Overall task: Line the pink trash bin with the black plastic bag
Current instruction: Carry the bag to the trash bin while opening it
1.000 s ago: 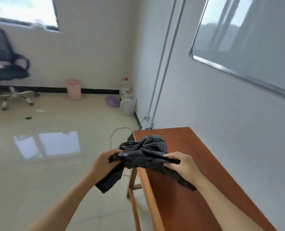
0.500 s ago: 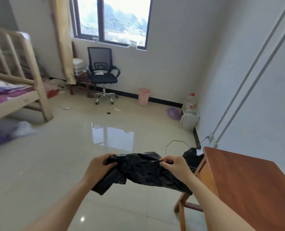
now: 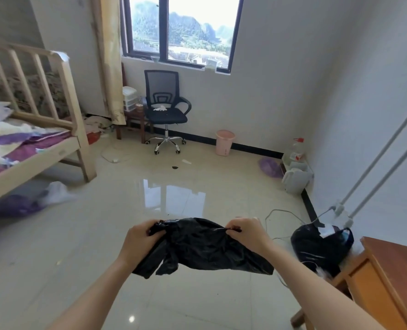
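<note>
A crumpled black plastic bag (image 3: 202, 246) hangs in the air in front of me, stretched between both hands. My left hand (image 3: 140, 239) pinches its left top edge and my right hand (image 3: 247, 231) pinches its right top edge. The pink trash bin (image 3: 225, 142) stands upright on the floor against the far wall, under the window, well away from my hands. Its opening looks bare.
A black office chair (image 3: 165, 108) stands left of the bin. A wooden bed (image 3: 38, 144) fills the left side. A full black bag (image 3: 319, 246) and a wooden desk (image 3: 393, 282) are at my right. Jugs (image 3: 295, 177) sit in the far right corner, cables (image 3: 281, 215) lie on the floor.
The view has turned left from the desk toward the room. The bag has left the desk top and my hands have spread apart, stretching its top edge.
</note>
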A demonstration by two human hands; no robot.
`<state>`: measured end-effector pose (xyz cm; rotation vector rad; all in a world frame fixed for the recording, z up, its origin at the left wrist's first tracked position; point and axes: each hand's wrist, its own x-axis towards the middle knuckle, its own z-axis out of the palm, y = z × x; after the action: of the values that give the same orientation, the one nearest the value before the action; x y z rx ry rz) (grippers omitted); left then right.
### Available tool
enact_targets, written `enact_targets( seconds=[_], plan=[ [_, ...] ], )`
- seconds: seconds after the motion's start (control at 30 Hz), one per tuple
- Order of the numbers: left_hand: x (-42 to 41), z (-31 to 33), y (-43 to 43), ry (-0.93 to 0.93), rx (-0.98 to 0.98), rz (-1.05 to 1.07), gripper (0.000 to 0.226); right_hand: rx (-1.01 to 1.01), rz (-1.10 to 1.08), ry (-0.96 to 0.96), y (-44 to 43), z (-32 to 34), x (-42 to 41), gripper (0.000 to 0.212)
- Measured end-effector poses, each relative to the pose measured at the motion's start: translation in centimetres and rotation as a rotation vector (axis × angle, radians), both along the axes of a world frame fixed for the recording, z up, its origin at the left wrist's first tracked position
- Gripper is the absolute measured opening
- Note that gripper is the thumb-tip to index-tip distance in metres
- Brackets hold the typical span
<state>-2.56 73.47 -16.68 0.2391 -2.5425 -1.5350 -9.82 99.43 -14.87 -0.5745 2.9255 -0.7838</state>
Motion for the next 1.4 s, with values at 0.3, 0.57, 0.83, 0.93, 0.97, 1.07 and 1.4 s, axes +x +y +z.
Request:
enact_targets(
  seconds=[0.3, 0.57, 0.83, 0.93, 0.97, 1.07, 1.4],
  plan=[
    [-12.1, 0.6, -3.4, 0.038, -0.048, -0.019, 0.017, -0.082, 0.069, 0.045, -3.2, 0.2, -12.9, 0.008],
    [-24.8, 2.8, -7.9, 0.061, -0.159, 0.127, 0.018, -0.174, 0.151, 0.036, -8.7, 1.2, -28.4, 0.01],
    [-36.1, -0.8, -8.9, -0.021, -0.125, 0.132, 0.011, -0.123, 0.116, -0.018, -11.0, -1.7, -40.1, 0.014],
    [-41.6, -1.5, -9.3, -0.021, -0.111, 0.114, 0.014, -0.113, 0.082, -0.04, -11.0, -2.7, -44.9, 0.012],
    [-43.7, -1.6, -9.4, -0.016, -0.099, 0.106, 0.015, -0.098, 0.08, -0.045, -10.9, -2.7, -46.7, 0.012],
    [-50.9, -1.7, -9.5, -0.007, -0.072, 0.07, 0.009, -0.06, 0.055, -0.05, -10.3, -2.1, -52.5, 0.011],
    [-72.6, -2.8, -3.6, -0.003, -0.053, -0.17, 0.012, -0.023, -0.237, -0.167, -3.6, -2.7, -67.7, 0.013]
  ],
)
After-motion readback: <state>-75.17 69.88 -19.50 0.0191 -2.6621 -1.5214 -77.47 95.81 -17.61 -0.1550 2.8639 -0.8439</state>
